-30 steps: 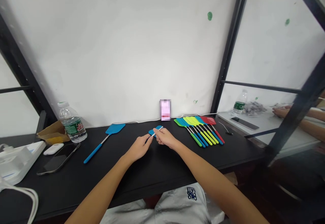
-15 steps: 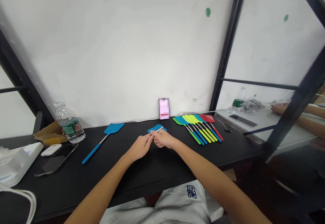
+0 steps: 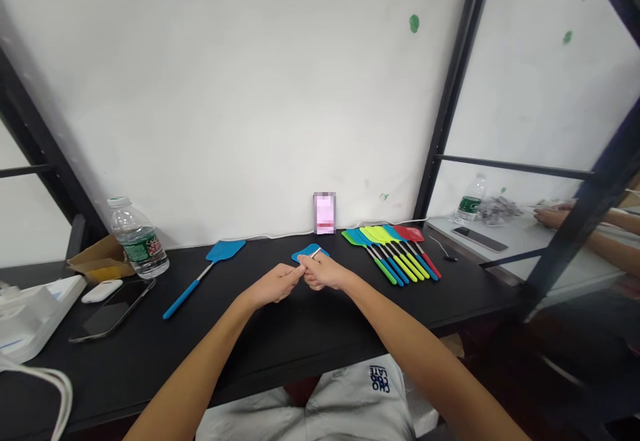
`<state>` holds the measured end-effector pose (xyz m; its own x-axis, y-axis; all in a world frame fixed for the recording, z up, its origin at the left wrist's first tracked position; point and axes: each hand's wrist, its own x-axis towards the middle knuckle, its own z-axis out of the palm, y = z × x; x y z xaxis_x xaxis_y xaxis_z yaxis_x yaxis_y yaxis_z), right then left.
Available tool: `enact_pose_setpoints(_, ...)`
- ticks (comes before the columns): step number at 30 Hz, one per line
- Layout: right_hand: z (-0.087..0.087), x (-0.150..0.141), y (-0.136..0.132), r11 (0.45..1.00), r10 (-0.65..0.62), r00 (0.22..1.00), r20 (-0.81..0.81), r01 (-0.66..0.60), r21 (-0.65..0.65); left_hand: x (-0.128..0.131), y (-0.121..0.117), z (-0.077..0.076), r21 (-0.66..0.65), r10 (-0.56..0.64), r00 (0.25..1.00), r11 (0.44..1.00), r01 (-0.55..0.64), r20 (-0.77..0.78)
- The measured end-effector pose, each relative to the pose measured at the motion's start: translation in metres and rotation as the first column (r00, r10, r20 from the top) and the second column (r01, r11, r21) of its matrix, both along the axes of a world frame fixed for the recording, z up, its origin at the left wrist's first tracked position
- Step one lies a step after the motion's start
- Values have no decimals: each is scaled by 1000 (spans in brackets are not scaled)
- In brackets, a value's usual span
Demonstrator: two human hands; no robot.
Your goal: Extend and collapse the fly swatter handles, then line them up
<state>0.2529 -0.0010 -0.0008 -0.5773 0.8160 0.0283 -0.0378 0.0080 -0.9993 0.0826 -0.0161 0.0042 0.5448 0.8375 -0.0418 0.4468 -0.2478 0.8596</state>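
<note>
My left hand (image 3: 274, 283) and my right hand (image 3: 324, 271) meet over the middle of the black table (image 3: 280, 334). Both are closed on one small blue fly swatter (image 3: 309, 253). Its blue head sticks out beyond my fingers and a thin silver rod shows between the hands. The handle end is hidden in my left fist. To the right lies a fanned row of several swatters (image 3: 393, 249) in green, blue, yellow and red. Another blue swatter (image 3: 203, 274) lies alone to the left.
A water bottle (image 3: 135, 239), a cardboard box (image 3: 97, 262), a white case (image 3: 101, 290), a dark phone (image 3: 112, 315) and a white device (image 3: 27, 314) sit at the left. A phone (image 3: 325, 213) leans on the wall. Another person's hands (image 3: 553, 217) work at the neighbouring white table.
My hands have drawn closer together on the blue swatter, and the silver rod showing between them has become shorter. The view shifted slightly.
</note>
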Motion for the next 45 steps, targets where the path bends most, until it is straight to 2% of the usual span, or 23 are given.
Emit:
enact_pose_setpoints(2, 0, 2, 2, 999, -32, 999, 12, 32, -5, 0, -2, -1, 9, -2, 999, 1000, 1, 41)
enact_pose_setpoints(4, -2, 2, 5, 996, -85, 996, 14, 85, 4, 3, -5, -3, 170, 24, 998, 985, -32, 49)
enact_pose_setpoints(7, -9, -2, 8, 986, -166, 986, 14, 166, 11, 8, -8, -8, 444, 101, 995, 891, -92, 5)
enact_pose_setpoints(9, -14, -6, 9, 978, -208, 978, 34, 208, -3, 10, -9, -12, 530, 140, 989, 843, -94, -49)
enact_pose_setpoints(14, -13, -10, 4, 980, -190, 980, 51, 192, -45, 10, -9, -15, 578, 166, 976, 814, -53, -144)
enact_pose_setpoints(22, -7, -6, 0, 993, -112, 993, -26, 111, -33, 10, -10, -4, 557, 102, 990, 830, -28, -102)
enact_pose_setpoints(25, -6, -5, -2, 996, -92, 995, -37, 92, -6, 10, -7, 0, 519, 42, 998, 855, -16, -38)
enact_pose_setpoints(27, -5, -5, -3, 996, -87, 996, -33, 88, 5, 8, -5, 2, 449, -16, 1000, 893, 16, -5)
enact_pose_setpoints(29, -5, -6, -5, 997, -70, 997, -24, 70, 21, 4, -2, 2, 337, -58, 998, 940, 57, -5)
enact_pose_setpoints(32, -5, -7, -8, 997, -18, 1000, -21, 20, 79, -3, 0, 2, 99, -106, 994, 989, 105, 7)
enact_pose_setpoints(34, -6, -7, -11, 994, 10, 1000, -9, -9, 107, -8, 0, 2, -70, -149, 988, 986, 152, 43)
enact_pose_setpoints(36, -5, -6, -12, 993, 39, 999, 7, -39, 114, -11, -1, 4, -217, -185, 981, 957, 193, 56)
enact_pose_setpoints(38, -4, -4, -11, 993, 62, 998, 14, -63, 104, -11, -3, 6, -284, -197, 979, 937, 202, 49)
enact_pose_setpoints(40, -4, -2, -8, 997, 33, 999, 6, -34, 71, -8, -5, 6, -199, -156, 987, 967, 159, 31)
enact_pose_setpoints(42, -6, -1, -2, 999, -34, 999, -1, 34, 24, -3, -6, 3, 51, -76, 997, 996, 76, 11)
enact_pose_setpoints(43, -7, -1, 1, 997, -71, 997, -1, 71, 6, 0, -6, 1, 199, -29, 1000, 979, 29, -5)
enact_pose_setpoints(45, -9, -2, 6, 981, -195, 981, -12, 195, 7, 7, -5, -5, 439, 75, 996, 897, -46, -49)
